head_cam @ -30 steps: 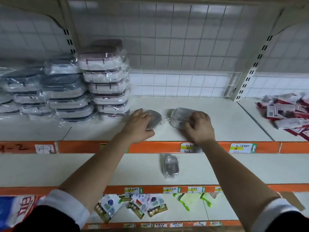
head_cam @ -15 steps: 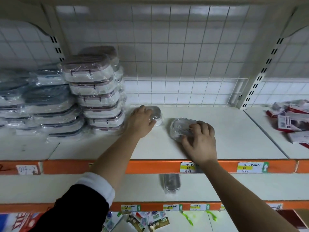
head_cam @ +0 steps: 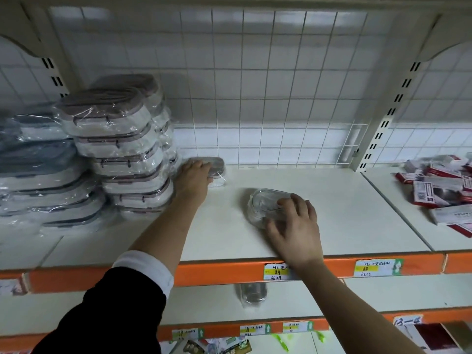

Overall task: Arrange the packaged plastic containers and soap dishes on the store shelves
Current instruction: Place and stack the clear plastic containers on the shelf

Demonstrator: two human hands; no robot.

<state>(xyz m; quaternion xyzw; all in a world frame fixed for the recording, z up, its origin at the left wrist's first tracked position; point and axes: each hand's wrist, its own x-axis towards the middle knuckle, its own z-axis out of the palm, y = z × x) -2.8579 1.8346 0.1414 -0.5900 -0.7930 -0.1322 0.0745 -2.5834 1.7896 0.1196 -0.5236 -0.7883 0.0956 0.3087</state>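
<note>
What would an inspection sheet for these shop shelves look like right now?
Surface: cream top shelf, with an orange front strip carrying price labels.
Job's things: wrapped brown-lidded containers stacked at left, blue-lidded stacks beyond them; grey soap dish near the back; clear soap dish mid-shelf; third soap dish on the shelf below.
Clutter: red-and-white boxes heaped at right; sachets on the lowest shelf.
Grippers: left hand lies over the grey soap dish, its grip hidden; right hand curls over the clear soap dish.
Cables: nothing seen.
Surroundings: wire grid back panel, slotted uprights.
</note>
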